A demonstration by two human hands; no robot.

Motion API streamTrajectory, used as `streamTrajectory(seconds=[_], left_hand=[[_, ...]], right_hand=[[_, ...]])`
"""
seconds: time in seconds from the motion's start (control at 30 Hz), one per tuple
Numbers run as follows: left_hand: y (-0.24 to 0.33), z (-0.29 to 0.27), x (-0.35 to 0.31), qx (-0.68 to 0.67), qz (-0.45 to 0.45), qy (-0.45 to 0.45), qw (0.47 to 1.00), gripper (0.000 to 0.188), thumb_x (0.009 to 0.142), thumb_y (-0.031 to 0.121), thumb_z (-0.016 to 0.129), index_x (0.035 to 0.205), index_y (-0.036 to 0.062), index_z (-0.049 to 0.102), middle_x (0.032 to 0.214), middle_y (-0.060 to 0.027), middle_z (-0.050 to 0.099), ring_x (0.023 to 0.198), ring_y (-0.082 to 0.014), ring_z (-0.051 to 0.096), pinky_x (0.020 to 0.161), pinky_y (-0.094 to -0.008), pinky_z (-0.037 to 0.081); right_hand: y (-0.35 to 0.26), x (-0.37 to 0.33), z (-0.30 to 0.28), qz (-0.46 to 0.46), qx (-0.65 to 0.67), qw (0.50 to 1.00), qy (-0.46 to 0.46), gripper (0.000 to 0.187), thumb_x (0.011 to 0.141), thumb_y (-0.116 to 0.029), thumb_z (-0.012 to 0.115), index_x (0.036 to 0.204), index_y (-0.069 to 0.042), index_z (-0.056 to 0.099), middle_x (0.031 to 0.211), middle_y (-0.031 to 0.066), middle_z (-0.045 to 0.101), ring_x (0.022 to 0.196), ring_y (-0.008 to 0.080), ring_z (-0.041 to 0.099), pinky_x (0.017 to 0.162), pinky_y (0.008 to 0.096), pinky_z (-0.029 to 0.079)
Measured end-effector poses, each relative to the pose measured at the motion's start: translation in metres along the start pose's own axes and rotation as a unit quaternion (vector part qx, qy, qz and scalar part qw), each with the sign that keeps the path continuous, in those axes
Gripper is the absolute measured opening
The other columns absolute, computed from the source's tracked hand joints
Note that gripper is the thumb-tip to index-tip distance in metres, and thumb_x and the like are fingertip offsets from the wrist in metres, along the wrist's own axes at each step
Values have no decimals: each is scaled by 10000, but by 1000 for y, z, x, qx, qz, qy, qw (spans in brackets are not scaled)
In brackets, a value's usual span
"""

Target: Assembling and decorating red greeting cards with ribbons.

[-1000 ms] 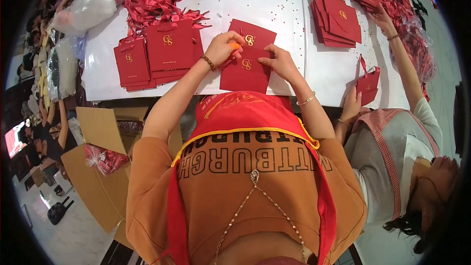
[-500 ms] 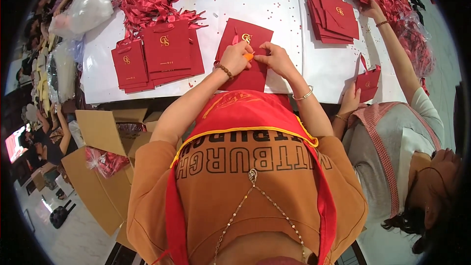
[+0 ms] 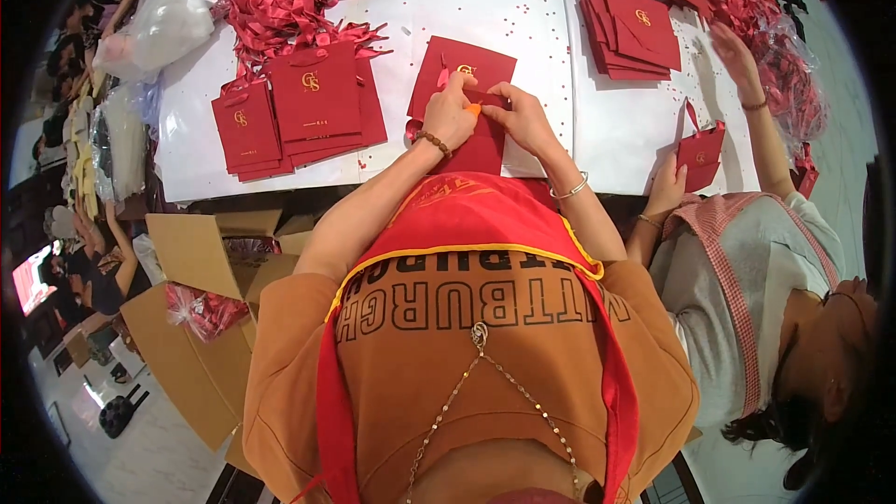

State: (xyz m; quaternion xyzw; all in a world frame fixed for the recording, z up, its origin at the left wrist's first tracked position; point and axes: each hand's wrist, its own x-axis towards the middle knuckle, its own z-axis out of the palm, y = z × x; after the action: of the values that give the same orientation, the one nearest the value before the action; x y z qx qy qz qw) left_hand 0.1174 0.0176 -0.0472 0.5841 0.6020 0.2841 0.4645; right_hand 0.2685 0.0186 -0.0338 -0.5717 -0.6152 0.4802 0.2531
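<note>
The left hand (image 3: 450, 112) is pinching the ribbon (image 3: 446, 67) on the red paper bag (image 3: 462, 98) lying under both hands; just to its right, the right hand (image 3: 520, 119) is gripping the bag's edge. Pulling too hard is likely risking a torn hole.

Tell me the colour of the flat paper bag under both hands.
Dark red paper bag with a gold emblem; head view.

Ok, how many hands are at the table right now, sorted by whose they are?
Wearer's own hands: 2, the left hand and right hand, both on the red paper bag.
Co-worker's hands: 2, the near hand by a small red bag, the far hand stretched out.
Total: 4
</note>
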Motion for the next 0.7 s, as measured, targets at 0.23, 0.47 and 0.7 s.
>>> streamTrajectory(seconds=[0.23,0.47,0.7], left_hand=[[-1,5,3,-98,-73,-33,992,275,739,18,526,1013,17,513,626,-119,589,480,-211,575,484,-346,455],[1,-15,-4,206,140,-30,968,176,818,215,571,893,56,580,630,-102,605,540,-246,580,517,-349,458],[17,-56,51,254,88,-284,920,286,797,309,535,714,56,640,576,-117,553,496,-202,499,505,-359,383]], right_hand=[[7,-2,1,-24,-27,999,-7,224,747,-77,633,952,-20,562,807,143,619,697,245,581,647,316,453],[9,-7,0,-57,-1,998,-15,202,758,-74,621,945,-22,563,845,151,605,741,276,581,666,325,454],[-5,-6,4,-151,-74,986,-17,174,757,-71,607,921,-33,561,803,147,563,756,324,552,669,379,445]])
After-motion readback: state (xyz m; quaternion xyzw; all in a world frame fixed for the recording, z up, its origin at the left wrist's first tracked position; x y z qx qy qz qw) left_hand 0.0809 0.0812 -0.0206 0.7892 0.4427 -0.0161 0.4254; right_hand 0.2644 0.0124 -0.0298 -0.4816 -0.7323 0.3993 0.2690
